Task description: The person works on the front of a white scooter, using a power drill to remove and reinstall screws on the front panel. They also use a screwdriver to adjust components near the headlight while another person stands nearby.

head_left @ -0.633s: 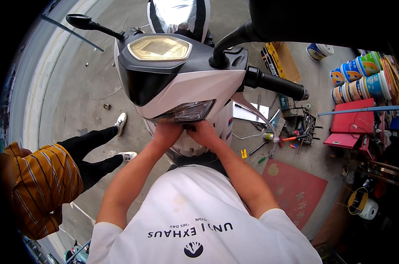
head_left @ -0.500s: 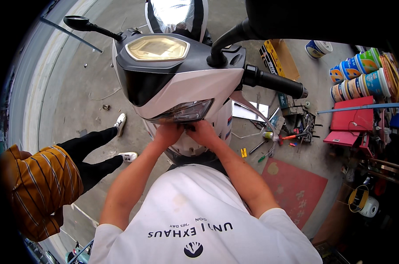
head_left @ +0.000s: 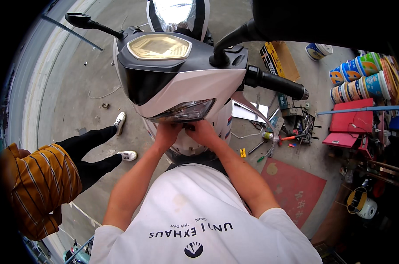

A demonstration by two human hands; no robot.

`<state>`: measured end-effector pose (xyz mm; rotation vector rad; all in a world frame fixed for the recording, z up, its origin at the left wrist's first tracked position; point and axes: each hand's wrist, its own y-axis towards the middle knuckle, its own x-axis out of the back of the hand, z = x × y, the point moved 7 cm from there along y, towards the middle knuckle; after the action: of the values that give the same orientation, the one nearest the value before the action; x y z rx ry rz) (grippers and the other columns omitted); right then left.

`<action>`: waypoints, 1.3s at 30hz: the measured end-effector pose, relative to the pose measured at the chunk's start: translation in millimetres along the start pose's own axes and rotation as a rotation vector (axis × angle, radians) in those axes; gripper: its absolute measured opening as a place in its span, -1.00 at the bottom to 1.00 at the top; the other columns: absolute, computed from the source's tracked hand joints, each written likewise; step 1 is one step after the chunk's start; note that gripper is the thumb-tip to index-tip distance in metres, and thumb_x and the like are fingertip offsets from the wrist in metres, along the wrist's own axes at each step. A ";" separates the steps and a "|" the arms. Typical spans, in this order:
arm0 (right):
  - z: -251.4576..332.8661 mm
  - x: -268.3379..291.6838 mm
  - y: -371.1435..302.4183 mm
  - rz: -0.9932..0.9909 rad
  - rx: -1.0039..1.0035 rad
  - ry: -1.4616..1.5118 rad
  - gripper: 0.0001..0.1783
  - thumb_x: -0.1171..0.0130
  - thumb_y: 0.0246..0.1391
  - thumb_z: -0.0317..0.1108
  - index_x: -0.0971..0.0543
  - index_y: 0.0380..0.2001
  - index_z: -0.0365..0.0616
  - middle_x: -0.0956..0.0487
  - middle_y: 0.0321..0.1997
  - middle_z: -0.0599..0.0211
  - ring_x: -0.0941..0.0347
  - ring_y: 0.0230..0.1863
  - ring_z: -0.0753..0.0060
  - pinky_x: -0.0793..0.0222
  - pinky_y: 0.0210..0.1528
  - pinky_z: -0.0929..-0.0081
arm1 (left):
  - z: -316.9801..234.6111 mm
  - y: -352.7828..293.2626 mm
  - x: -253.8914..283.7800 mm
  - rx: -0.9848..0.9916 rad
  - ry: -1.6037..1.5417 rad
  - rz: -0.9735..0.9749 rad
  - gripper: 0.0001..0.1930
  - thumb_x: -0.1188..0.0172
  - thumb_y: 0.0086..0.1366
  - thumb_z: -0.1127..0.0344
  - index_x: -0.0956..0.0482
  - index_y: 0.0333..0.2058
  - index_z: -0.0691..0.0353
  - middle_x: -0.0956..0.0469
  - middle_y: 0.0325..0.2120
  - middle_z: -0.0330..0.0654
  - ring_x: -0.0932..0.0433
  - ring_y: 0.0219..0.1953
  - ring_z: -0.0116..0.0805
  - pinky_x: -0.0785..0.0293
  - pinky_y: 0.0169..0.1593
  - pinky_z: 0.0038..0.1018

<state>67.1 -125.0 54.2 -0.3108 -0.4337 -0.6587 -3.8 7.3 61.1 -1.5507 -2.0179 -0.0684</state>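
In front of me stands a white and black scooter (head_left: 186, 86), its front toward me. Both my hands reach up under its headlight (head_left: 182, 111), close together at the lower edge of the front cover. My left hand (head_left: 168, 134) has its fingers tucked beneath the headlight, where they are hidden. Beside it, my right hand (head_left: 200, 133) is closed, fingers curled around a small dark part (head_left: 190, 127) too small to name. Below the hands continues the white lower front panel (head_left: 185, 146).
A person in a striped orange top (head_left: 45, 180) stands at the left. A handlebar grip (head_left: 281, 84) and brake lever (head_left: 259, 110) jut out to the right. Tools (head_left: 303, 127) litter the floor there, near a red mat (head_left: 292, 191), a red toolbox (head_left: 351, 115) and stacked buckets (head_left: 358, 79).
The view has shifted very slightly. Both hands stay under the headlight, with hardly any movement.
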 end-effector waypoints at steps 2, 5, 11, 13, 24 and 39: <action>6.3 4.2 -1.3 0.015 -0.032 -0.042 -0.78 -0.13 -0.05 -0.26 -0.65 -0.34 -0.05 -0.61 -0.34 0.06 -0.54 -0.24 -0.09 -0.44 -0.21 0.07 | -38.8 -21.6 -0.2 -0.510 0.611 -0.143 -0.87 -0.19 0.23 0.29 -0.58 -0.29 0.17 -0.62 -0.36 -0.12 -0.60 -0.29 -0.12 -0.53 -0.23 -0.25; 13.5 6.7 -2.5 0.001 0.001 -0.062 -0.76 -0.16 -0.04 -0.34 -0.64 -0.27 -0.16 -0.61 -0.34 0.03 -0.54 -0.28 -0.04 -0.45 -0.23 0.20 | -42.5 -27.3 0.7 -0.553 0.557 -0.128 -0.88 -0.21 0.15 0.30 -0.58 -0.32 0.13 -0.60 -0.33 -0.06 -0.57 -0.21 0.00 -0.50 -0.16 -0.14; -3.0 -1.6 2.6 0.032 0.010 -0.082 -0.73 -0.14 -0.05 -0.23 -0.66 -0.27 -0.01 -0.63 -0.33 0.08 -0.54 -0.23 -0.10 -0.45 -0.19 0.07 | -54.1 -29.5 5.1 -0.623 0.602 -0.213 -0.87 -0.22 0.11 0.30 -0.58 -0.33 0.09 -0.58 -0.37 -0.12 -0.59 -0.28 -0.06 -0.51 -0.21 -0.17; -0.5 -0.1 2.2 0.030 -0.008 -0.044 -0.73 -0.15 -0.06 -0.30 -0.65 -0.25 -0.11 -0.62 -0.30 0.04 -0.54 -0.24 -0.07 -0.45 -0.18 0.15 | -52.7 -27.6 7.5 -0.635 0.624 -0.222 -0.88 -0.21 0.10 0.29 -0.57 -0.35 0.09 -0.58 -0.37 -0.13 -0.59 -0.30 -0.06 -0.51 -0.23 -0.18; 10.5 6.0 -3.1 0.005 -0.042 0.042 -0.72 -0.15 -0.05 -0.36 -0.64 -0.23 -0.19 -0.63 -0.31 0.01 -0.57 -0.25 -0.04 -0.47 -0.19 0.20 | -25.8 -22.8 2.9 -0.469 0.748 -0.205 -0.80 -0.19 0.13 0.30 -0.49 -0.28 0.24 -0.56 -0.43 -0.08 -0.60 -0.33 -0.07 -0.52 -0.26 -0.17; -1.5 36.2 -52.8 -0.193 -0.292 0.229 -0.78 -0.19 0.11 -0.29 -0.58 -0.25 -0.21 -0.62 -0.32 0.02 -0.57 -0.29 0.04 -0.45 -0.21 0.23 | -4.5 -53.3 -7.4 -0.033 0.397 -0.196 -0.62 -0.23 0.22 0.16 -0.44 -0.06 0.20 -0.62 -0.35 -0.07 -0.61 -0.31 0.02 -0.52 -0.27 -0.14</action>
<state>59.0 -184.0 77.7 -0.4675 -0.1475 -0.9382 -48.6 -17.9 77.5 -1.2361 -1.8458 -0.4525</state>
